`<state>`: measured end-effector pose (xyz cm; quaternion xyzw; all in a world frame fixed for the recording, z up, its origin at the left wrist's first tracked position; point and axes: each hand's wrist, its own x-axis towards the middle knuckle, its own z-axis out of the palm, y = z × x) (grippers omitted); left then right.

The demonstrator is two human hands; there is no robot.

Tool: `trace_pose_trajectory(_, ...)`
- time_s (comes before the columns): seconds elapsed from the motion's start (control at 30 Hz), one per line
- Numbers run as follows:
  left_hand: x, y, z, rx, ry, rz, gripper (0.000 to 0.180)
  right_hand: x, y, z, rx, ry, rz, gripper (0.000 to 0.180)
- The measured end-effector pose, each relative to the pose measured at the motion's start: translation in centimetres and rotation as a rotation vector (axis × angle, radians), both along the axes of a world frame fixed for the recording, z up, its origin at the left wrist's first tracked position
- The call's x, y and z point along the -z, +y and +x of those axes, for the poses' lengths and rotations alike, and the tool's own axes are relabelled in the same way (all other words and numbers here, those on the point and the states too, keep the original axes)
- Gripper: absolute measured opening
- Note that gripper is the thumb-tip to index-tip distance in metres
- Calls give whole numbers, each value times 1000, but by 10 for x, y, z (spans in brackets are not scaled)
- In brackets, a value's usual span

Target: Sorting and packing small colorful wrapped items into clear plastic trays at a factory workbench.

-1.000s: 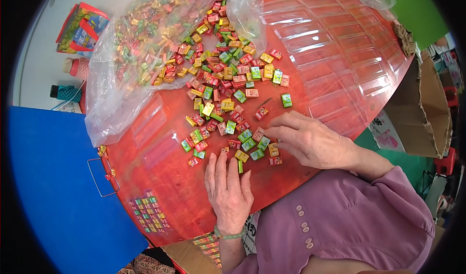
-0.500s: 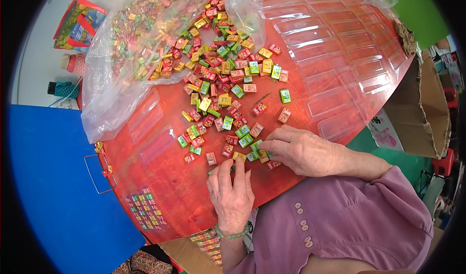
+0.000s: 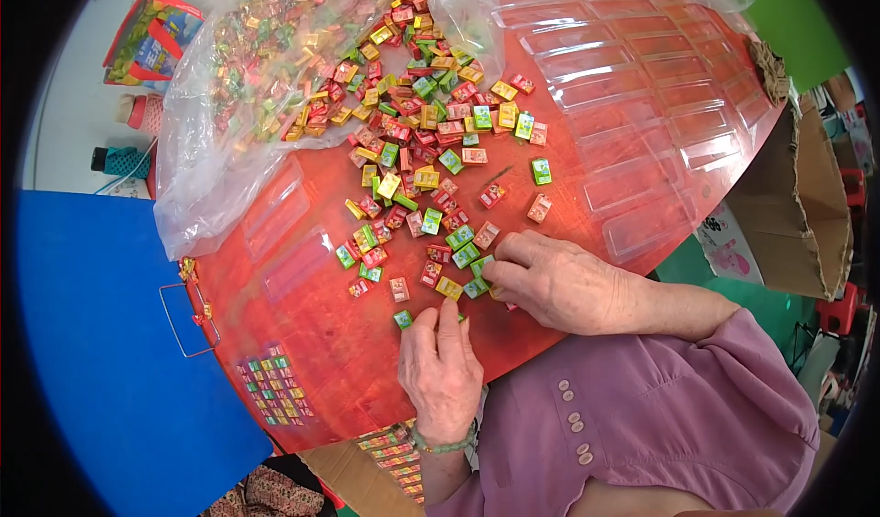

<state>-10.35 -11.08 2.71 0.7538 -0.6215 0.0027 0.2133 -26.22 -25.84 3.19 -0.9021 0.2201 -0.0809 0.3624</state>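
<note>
Head view: what stands furthest left?

A flat blue panel, against the red table. Next comes a clear plastic bag, and, nearer the person, a grid of coloured pieces by the table's edge.

And the small boxes?

Red, yellow, green and pink ones fill the bag and spill from it across the middle of the table, down to both hands.

How is the left hand?

Palm down, fingers lightly bent and close together, just below a yellow box. Something green peeps out beside the fingers; I can't tell whether they grip it.

The right hand?

Fingers curled down over boxes, beside a green one. The thumb is hidden, so I can't tell if anything is pinched.

Further right?

Clear plastic trays, then an open cardboard carton.
</note>
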Motion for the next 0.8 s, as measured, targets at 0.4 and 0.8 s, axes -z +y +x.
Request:
trace_pose_trajectory(0.4,-5,-6,-13,-17,34,10,34,12,4,4,8,-121,-266,44)
trace_pose_trajectory(0.8,-13,4,-5,51,131,33,46,9,-3,7,-25,-131,-178,37)
